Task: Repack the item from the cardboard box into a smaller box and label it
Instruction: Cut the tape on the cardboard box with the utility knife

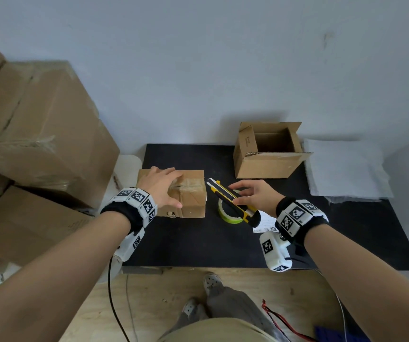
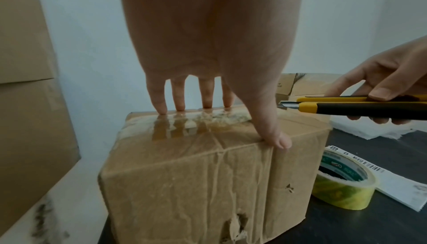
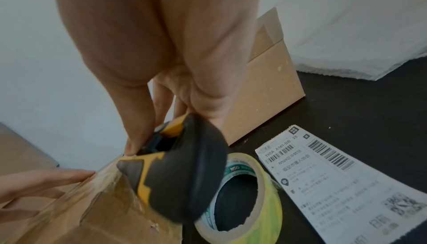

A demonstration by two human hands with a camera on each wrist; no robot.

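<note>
A crumpled brown cardboard box sealed with clear tape point(image 1: 188, 196) sits at the near left of a black table mat point(image 1: 198, 243). The person's left hand point(image 1: 160, 187) lies flat on top of this box, fingers point(image 2: 159, 99) straight and spread on the taped seam, thumb over the near top edge. Just right of the box, the right hand point(image 1: 254, 196) grips a yellow and black utility knife point(image 1: 230, 197), thumb and fingers pinching its handle, the short blade pointing at the box's top right edge. Beneath the knife, beside the box, lies a roll of yellow-green tape point(image 3: 245, 198), touching a white printed shipping label point(image 3: 342, 180). Farther right and behind the box stands a smaller open cardboard box point(image 1: 267, 154), next to white foam sheets point(image 1: 346, 166).
</note>
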